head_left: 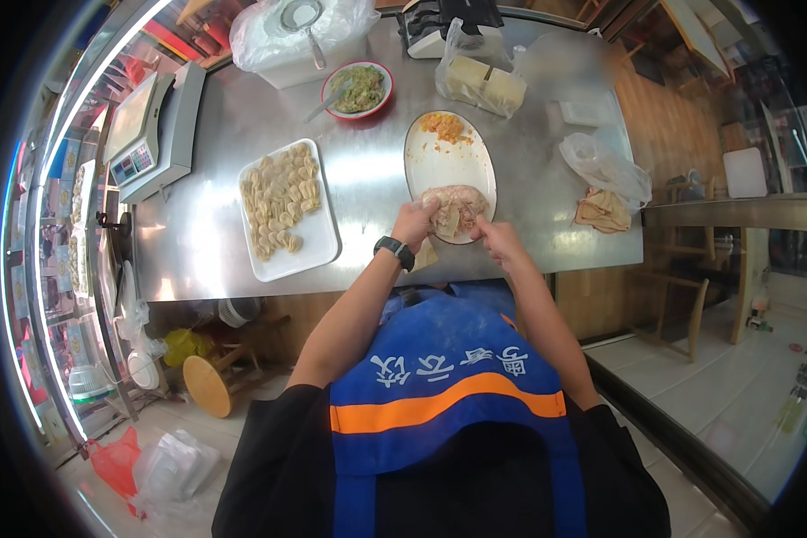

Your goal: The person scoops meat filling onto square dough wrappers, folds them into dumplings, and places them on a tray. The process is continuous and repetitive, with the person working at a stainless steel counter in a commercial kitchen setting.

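Note:
An oval white plate [424, 151] lies in front of me, with a mound of pale pink minced meat [457, 194] at its near end and orange chopped filling [446, 127] at its far end. Over the near rim my left hand [412, 224] pinches a thin pale dumpling wrapper [452, 221], held against the meat. At the right rim my right hand [500, 243] is closed, fingertips by the meat and wrapper; what it grips is too small to make out. Below my left hand, pale wrappers [425, 257] lie at the table edge.
Left stands a white tray [312, 251] of folded dumplings [278, 193]. Beyond are a red-rimmed bowl [387, 85] of green filling, a bagged block of wrappers [484, 85] and a scale [139, 134]. A tan cloth [603, 211] and plastic bag [605, 166] lie right on the steel table [368, 184].

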### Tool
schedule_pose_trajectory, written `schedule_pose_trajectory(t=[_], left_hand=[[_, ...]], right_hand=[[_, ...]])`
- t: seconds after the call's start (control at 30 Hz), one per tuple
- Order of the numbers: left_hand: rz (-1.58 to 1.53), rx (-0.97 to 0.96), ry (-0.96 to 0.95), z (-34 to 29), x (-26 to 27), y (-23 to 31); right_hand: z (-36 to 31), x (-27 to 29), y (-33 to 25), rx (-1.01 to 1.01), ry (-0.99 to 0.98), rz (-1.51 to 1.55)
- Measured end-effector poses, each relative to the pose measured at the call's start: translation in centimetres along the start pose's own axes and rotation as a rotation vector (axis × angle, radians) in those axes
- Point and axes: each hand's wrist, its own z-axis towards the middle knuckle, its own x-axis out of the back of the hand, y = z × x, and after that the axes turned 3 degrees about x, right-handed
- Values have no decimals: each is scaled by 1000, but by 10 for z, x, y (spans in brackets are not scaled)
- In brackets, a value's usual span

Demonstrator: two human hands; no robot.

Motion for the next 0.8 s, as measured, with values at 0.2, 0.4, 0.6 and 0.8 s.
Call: schedule_pose_trajectory(t=[0.2,0.4,0.6,0.8], left_hand=[[-342,96,-125,1,2,7],[-105,106,-10,-1,-8,7],[-103,72,-40,9,-6,-2],[-334,79,-129,-5,-7,6]], right_hand=[[-14,16,-9,-122,-118,167],[-1,-8,-5,357,53,-200],[34,10,40,336,179,-233],[-12,7,7,322,101,-107]])
